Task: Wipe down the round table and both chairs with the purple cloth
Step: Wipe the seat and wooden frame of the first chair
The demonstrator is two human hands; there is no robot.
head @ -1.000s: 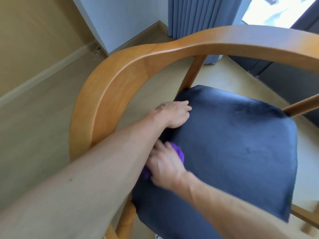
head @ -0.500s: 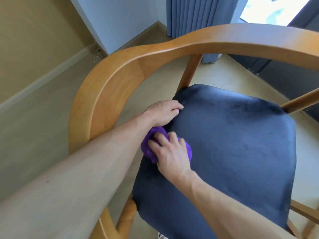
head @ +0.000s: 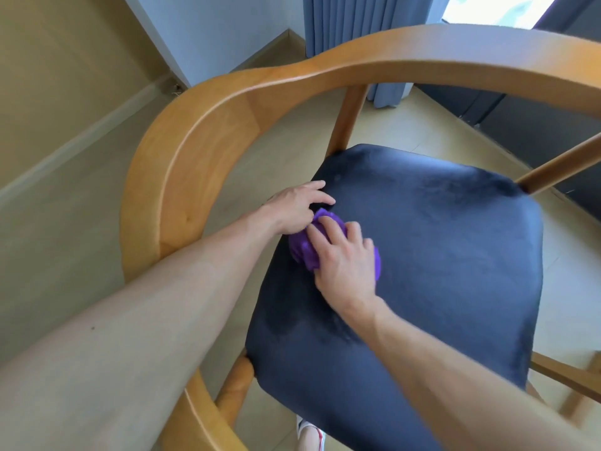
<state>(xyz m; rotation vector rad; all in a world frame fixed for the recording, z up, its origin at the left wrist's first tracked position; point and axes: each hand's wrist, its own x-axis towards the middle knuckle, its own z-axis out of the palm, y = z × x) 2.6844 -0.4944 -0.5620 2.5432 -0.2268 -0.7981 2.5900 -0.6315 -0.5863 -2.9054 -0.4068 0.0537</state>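
- On the near-left part of a dark blue upholstered seat (head: 439,271), a bunched purple cloth (head: 304,247) lies pressed under the person's right hand (head: 346,258).
- That right hand lies palm down on the cloth with its fingers spread and nearly straight, pointing far-left; cloth shows at the fingertips and along the hand's right edge.
- Just to the far-left, the left hand (head: 297,206) rests at the seat's left edge, touching the far end of the cloth. Its fingers are loosely bent and point right across the seat; whether they pinch the cloth cannot be told.
- Both bare forearms reach in from the near edge of the view, the left one crossing above the chair's rail.
- Around the seat curves the wooden armrest-and-back rail (head: 201,151) of the chair, running from the near left up and over to the far right, carried on wooden posts.
- Beyond the chair are a pale floor (head: 65,229), a light wall corner with skirting, and blue-grey curtains (head: 354,34).
- At the near edge, below the seat, part of a white shoe (head: 309,434) shows.
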